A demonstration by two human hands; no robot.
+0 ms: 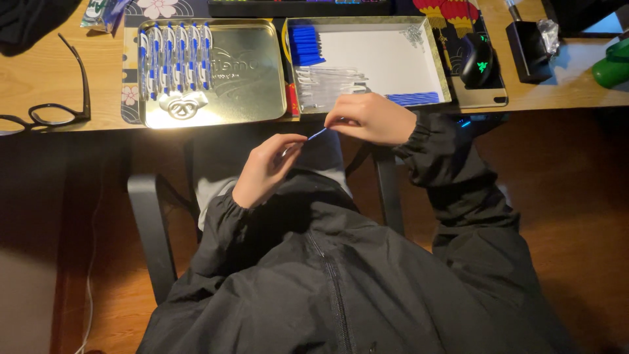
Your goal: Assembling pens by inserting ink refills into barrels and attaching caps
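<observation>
Head view: the left hand (pixel 265 172) pinches a clear pen barrel (pixel 291 149), while the right hand (pixel 371 119), at one o'clock from it, grips a thin blue refill (pixel 318 134) whose tip meets the barrel. Both hover just off the worktop (pixel 52 78) edge. At twelve o'clock sits a white tray (pixel 377 56); at eleven, a gold tin lid (pixel 242 72) with finished pens (pixel 173 59).

Black zip-front jacket (pixel 341 282), shiny fabric, elastic gathered cuffs; grey garment at lap; 2 bare hands.
</observation>
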